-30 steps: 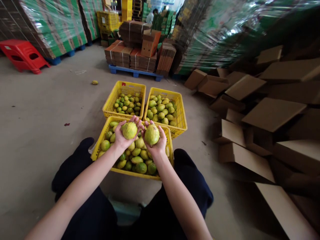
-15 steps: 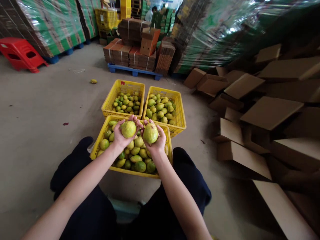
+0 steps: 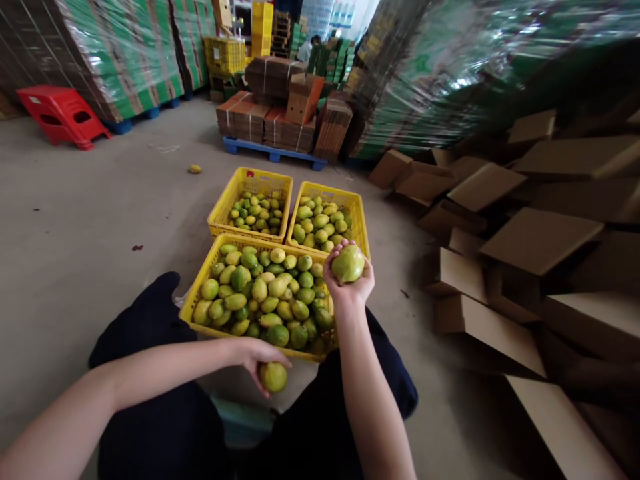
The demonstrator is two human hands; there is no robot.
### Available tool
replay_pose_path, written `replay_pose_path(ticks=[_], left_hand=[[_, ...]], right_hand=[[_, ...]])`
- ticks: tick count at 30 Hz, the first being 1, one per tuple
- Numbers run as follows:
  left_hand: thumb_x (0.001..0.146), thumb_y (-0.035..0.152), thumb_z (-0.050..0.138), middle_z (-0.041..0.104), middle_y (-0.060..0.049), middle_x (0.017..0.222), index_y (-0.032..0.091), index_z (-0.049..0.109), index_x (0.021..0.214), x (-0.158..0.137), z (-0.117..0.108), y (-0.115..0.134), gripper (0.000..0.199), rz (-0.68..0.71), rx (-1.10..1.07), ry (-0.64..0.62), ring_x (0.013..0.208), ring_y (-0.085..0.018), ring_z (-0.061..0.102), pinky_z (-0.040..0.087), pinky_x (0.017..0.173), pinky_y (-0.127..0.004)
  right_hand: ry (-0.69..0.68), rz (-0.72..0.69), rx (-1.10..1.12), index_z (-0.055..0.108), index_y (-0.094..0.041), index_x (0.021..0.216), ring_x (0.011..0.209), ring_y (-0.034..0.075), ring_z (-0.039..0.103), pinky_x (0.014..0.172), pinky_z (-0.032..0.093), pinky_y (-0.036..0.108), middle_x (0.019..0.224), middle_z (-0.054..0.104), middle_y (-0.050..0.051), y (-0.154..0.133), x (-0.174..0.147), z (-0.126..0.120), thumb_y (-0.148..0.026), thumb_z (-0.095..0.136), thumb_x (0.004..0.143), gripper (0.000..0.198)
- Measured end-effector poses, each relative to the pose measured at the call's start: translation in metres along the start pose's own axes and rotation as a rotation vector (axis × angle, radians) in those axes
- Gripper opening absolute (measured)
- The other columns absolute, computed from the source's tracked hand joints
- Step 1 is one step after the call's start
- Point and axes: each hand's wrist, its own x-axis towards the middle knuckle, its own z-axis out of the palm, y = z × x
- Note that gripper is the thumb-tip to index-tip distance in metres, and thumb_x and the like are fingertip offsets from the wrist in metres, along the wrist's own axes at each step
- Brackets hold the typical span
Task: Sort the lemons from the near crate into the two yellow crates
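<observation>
My left hand [image 3: 257, 360] is closed around a yellow-green lemon [image 3: 273, 377], low in front of the near rim of a yellow crate [image 3: 200, 331]. That crate holds many green and yellow lemons [image 3: 260, 290]. Out to the right, my right hand [image 3: 353, 289] holds a larger greenish lemon [image 3: 348, 264] in its palm, fingers curled behind it, above the near crate's right side. Behind stand two more yellow crates: the left one [image 3: 220, 217] and the right one [image 3: 361, 223], both partly filled with lemons.
Open cardboard boxes [image 3: 543, 240] lie heaped on the right. A blue pallet [image 3: 275, 154] with flattened cartons stands ahead. One loose lemon [image 3: 195, 169] lies on the floor, and a red stool [image 3: 65, 117] stands at far left. Wrapped stacks [image 3: 125, 60] line the back.
Both hands were side by side above the near crate, each with a lemon. The left has moved down and toward me; the right has moved to the right. Both still hold lemons.
</observation>
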Motion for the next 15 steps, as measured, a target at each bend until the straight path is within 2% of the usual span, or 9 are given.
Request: replay_pose_path(ticks=[2, 3, 6, 7, 8, 9, 11, 15], left_hand=[[0.081, 0.021, 0.063, 0.064, -0.004, 0.063, 0.018, 0.065, 0.085, -0.014, -0.017, 0.023, 0.006, 0.201, -0.155, 0.019, 0.076, -0.036, 0.074, 0.057, 0.059, -0.052], [0.082, 0.023, 0.064, 0.067, -0.008, 0.069, 0.017, 0.066, 0.089, -0.026, -0.029, 0.043, 0.01, 0.345, -0.27, 0.071, 0.076, -0.036, 0.074, 0.058, 0.061, -0.051], [0.086, 0.037, 0.061, 0.071, -0.012, 0.091, 0.019, 0.064, 0.105, -0.071, -0.07, 0.114, 0.026, 0.633, -0.447, 0.221, 0.083, -0.028, 0.074, 0.06, 0.073, -0.042], [0.087, 0.039, 0.059, 0.071, -0.011, 0.098, 0.021, 0.062, 0.111, -0.085, -0.081, 0.132, 0.03, 0.718, -0.503, 0.296, 0.086, -0.025, 0.074, 0.059, 0.077, -0.039], [0.087, 0.037, 0.058, 0.07, -0.013, 0.101, 0.021, 0.062, 0.113, -0.096, -0.089, 0.145, 0.031, 0.811, -0.606, 0.457, 0.084, -0.024, 0.074, 0.059, 0.077, -0.037], [0.088, 0.034, 0.056, 0.071, -0.013, 0.101, 0.02, 0.062, 0.113, -0.104, -0.095, 0.152, 0.029, 0.838, -0.632, 0.561, 0.081, -0.022, 0.073, 0.058, 0.076, -0.035], [0.088, 0.025, 0.052, 0.072, -0.013, 0.095, 0.016, 0.065, 0.105, -0.11, -0.094, 0.15, 0.024, 0.799, -0.589, 0.629, 0.074, -0.021, 0.073, 0.058, 0.073, -0.032], [0.084, 0.018, 0.054, 0.075, -0.012, 0.085, 0.013, 0.071, 0.088, -0.095, -0.071, 0.125, 0.018, 0.666, -0.328, 0.424, 0.069, -0.021, 0.072, 0.056, 0.067, -0.031]], right_hand=[[-0.011, 0.004, -0.022, 0.066, -0.022, 0.1, 0.079, 0.015, 0.069, 0.066, 0.059, 0.026, 0.087, 0.073, 0.002, -0.001, 0.0, -0.002, -0.027, 0.049, 0.078, 0.028], [-0.018, 0.008, -0.026, 0.066, -0.021, 0.1, 0.08, 0.015, 0.069, 0.066, 0.059, 0.026, 0.088, 0.073, 0.003, 0.0, 0.0, -0.003, -0.027, 0.05, 0.078, 0.028], [-0.016, 0.028, -0.016, 0.066, -0.021, 0.103, 0.08, 0.016, 0.069, 0.066, 0.059, 0.027, 0.088, 0.074, 0.003, 0.003, 0.0, -0.004, -0.026, 0.049, 0.078, 0.031], [-0.008, 0.039, -0.011, 0.066, -0.02, 0.104, 0.08, 0.016, 0.069, 0.065, 0.059, 0.027, 0.087, 0.074, 0.003, 0.004, 0.0, -0.004, -0.026, 0.048, 0.078, 0.032], [0.005, 0.051, -0.008, 0.066, -0.02, 0.105, 0.079, 0.016, 0.069, 0.065, 0.059, 0.027, 0.087, 0.075, 0.003, 0.006, 0.0, -0.003, -0.026, 0.048, 0.079, 0.032], [0.019, 0.062, -0.009, 0.066, -0.02, 0.105, 0.079, 0.016, 0.069, 0.064, 0.059, 0.027, 0.087, 0.075, 0.004, 0.007, 0.001, -0.003, -0.026, 0.048, 0.079, 0.033], [0.038, 0.078, -0.024, 0.065, -0.02, 0.105, 0.079, 0.016, 0.07, 0.065, 0.06, 0.027, 0.087, 0.075, 0.003, 0.01, 0.002, -0.004, -0.026, 0.047, 0.079, 0.032], [0.032, 0.091, -0.06, 0.065, -0.021, 0.102, 0.08, 0.017, 0.07, 0.067, 0.061, 0.029, 0.086, 0.075, 0.003, 0.015, 0.006, -0.008, -0.025, 0.049, 0.077, 0.03]])
